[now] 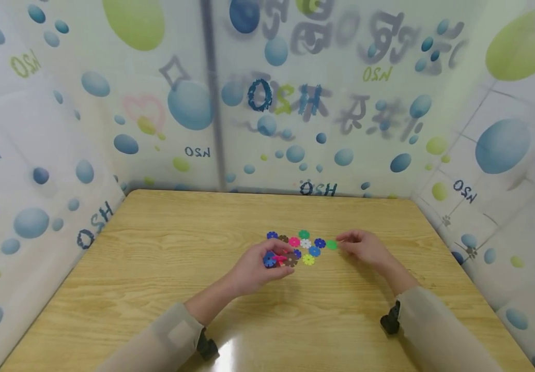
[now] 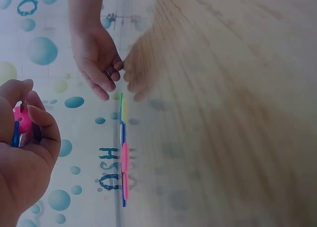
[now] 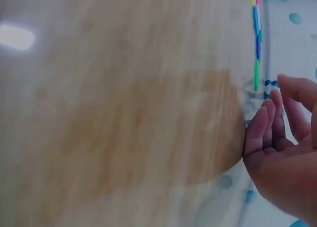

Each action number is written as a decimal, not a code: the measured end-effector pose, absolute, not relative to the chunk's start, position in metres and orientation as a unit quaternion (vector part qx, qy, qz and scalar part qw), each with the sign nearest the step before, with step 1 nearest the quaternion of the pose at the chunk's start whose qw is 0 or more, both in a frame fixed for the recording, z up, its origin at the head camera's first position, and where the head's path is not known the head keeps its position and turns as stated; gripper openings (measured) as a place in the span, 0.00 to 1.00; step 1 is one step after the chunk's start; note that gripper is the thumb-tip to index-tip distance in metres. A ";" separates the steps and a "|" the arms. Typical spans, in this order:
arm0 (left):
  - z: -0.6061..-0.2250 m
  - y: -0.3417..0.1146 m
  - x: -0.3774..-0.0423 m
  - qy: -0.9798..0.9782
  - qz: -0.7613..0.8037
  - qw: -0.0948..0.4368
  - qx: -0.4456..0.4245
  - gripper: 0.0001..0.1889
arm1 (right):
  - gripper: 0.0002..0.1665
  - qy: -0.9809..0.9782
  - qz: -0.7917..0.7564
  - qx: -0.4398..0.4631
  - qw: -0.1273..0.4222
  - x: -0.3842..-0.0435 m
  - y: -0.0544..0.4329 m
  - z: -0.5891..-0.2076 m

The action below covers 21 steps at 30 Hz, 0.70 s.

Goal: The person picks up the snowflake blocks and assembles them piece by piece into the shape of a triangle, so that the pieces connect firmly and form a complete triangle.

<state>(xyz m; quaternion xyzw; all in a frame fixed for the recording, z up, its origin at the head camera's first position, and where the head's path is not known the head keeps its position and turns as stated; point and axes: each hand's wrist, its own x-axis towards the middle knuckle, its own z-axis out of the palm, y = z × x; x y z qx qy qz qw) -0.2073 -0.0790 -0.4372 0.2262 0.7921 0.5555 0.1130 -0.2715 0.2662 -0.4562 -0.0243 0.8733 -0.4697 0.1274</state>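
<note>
My left hand (image 1: pixel 254 268) is raised over the table, its thumb and fingers curled round joined plastic snowflake discs (image 1: pixel 270 259). Blue, pink and brown pieces show among them in the head view. In the left wrist view a pink disc (image 2: pixel 22 120) shows between those fingers, and the palm partly hides the rest. My right hand (image 1: pixel 365 249) rests its side on the table with fingers loosely bent, nothing visible between them. Just left of its fingertips lies a flat green disc (image 1: pixel 331 244); in the right wrist view a gap separates the hand (image 3: pixel 282 150) from that disc (image 3: pixel 256 78).
Several loose discs lie flat between the hands, among them a white one (image 1: pixel 305 243), a yellow one (image 1: pixel 308 260) and a teal-green one (image 1: pixel 304 234). The wooden table (image 1: pixel 179 227) meets printed curtain-like walls (image 1: pixel 258 165) behind and at both sides.
</note>
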 end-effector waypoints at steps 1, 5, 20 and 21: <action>-0.437 -0.079 -0.207 0.793 0.555 0.113 0.226 0.19 | 0.23 0.876 -0.464 -0.025 0.132 -0.275 0.267 -0.457; -0.436 -0.079 -0.207 0.795 0.551 0.114 0.228 0.19 | 0.24 0.881 -0.447 -0.030 0.152 -0.286 0.266 -0.458; -0.441 -0.076 -0.208 0.796 0.543 0.110 0.243 0.16 | 0.26 0.908 -0.376 -0.051 0.178 -0.291 0.261 -0.457; -0.442 -0.076 -0.209 0.796 0.543 0.110 0.244 0.16 | 0.26 0.909 -0.374 -0.048 0.177 -0.291 0.260 -0.457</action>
